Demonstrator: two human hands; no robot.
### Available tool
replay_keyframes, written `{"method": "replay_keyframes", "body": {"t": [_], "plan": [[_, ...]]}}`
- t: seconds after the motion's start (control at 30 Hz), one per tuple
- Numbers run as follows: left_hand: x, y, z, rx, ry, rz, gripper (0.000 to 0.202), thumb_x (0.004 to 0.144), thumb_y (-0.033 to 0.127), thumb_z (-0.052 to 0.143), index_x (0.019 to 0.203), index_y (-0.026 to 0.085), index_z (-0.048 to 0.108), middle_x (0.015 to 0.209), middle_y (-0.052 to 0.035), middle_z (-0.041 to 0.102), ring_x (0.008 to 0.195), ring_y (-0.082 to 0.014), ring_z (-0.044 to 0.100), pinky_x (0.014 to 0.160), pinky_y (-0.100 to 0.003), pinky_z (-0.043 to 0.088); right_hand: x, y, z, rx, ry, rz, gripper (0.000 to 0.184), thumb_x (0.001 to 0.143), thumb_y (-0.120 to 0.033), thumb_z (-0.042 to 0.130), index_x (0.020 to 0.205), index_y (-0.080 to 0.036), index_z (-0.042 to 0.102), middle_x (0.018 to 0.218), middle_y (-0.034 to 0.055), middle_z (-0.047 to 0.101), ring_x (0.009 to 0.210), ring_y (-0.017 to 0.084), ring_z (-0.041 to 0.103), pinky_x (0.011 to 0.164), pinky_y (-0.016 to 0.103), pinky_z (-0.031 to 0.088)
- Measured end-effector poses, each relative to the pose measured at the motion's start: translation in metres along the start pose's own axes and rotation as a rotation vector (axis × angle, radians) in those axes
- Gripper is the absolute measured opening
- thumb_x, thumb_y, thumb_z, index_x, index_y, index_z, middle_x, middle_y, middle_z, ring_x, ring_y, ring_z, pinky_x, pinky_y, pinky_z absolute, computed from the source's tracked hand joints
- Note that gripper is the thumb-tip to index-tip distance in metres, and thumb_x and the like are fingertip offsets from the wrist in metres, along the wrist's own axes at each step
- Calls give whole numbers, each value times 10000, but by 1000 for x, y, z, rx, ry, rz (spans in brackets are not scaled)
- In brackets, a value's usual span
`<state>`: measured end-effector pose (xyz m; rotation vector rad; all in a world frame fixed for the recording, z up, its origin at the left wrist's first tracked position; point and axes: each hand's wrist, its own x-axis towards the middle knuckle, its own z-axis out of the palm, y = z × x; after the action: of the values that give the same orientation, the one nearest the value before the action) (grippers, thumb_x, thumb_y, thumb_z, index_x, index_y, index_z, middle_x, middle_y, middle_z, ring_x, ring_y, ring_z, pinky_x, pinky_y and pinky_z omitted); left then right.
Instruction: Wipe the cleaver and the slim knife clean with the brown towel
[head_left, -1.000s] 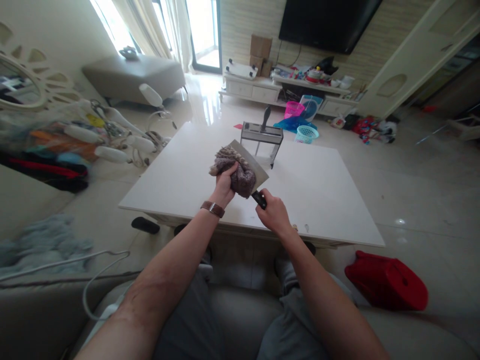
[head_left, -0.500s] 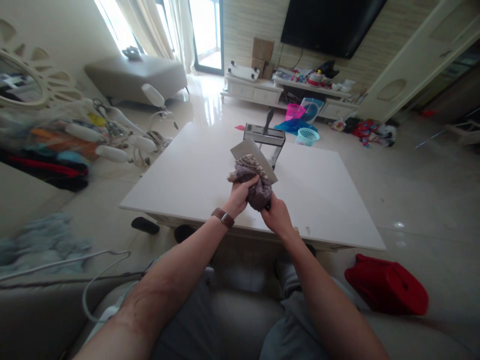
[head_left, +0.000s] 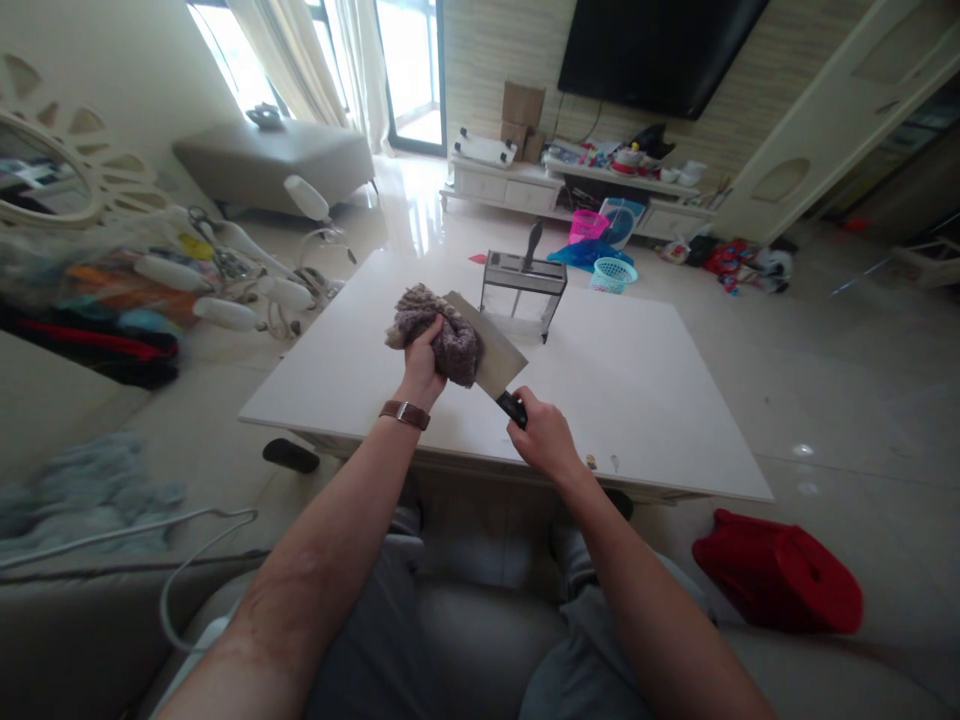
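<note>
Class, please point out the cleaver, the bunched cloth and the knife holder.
Cleaver (head_left: 495,350): head view, on the flat of its blade.
Bunched cloth (head_left: 457,350): head view, on its purplish-brown folds.
Knife holder (head_left: 516,274): head view, on its dark top.

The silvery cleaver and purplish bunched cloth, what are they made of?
The broad, silvery cleaver blade looks like metal, maybe steel: flat, with a soft sheen. Its smooth-looking black handle could be plastic or wood; I can't tell. The bunched purplish cloth seems fuzzy, matte fabric: it folds softly and looks tufted.
</note>
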<state>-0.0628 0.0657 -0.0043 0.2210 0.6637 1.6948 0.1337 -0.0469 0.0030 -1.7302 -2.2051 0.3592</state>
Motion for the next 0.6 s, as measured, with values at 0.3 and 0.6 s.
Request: {"method": "replay_keyframes", "body": {"t": [0.3, 0.6], "plan": [[-57, -57, 22, 186, -185, -242, 335, 643, 151, 906, 934, 120, 742, 999, -108, 788, 1005, -263, 747, 1040, -426, 561, 4, 8, 1, 123, 119, 53, 427, 846, -217, 510, 1268, -170, 553, 957, 122, 758, 810, 277, 668, 669, 311, 364], [-15, -17, 10, 87, 66, 53, 223, 681, 97, 842, 865, 150, 728, 883, -46, 781, 874, -202, 747, 905, -353, 614, -2, -7, 1, 73, 37, -37, 288, 824, -199, 492, 1086, -227, 607, 795, 49, 701, 700, 234, 610, 646, 305, 302]]}}
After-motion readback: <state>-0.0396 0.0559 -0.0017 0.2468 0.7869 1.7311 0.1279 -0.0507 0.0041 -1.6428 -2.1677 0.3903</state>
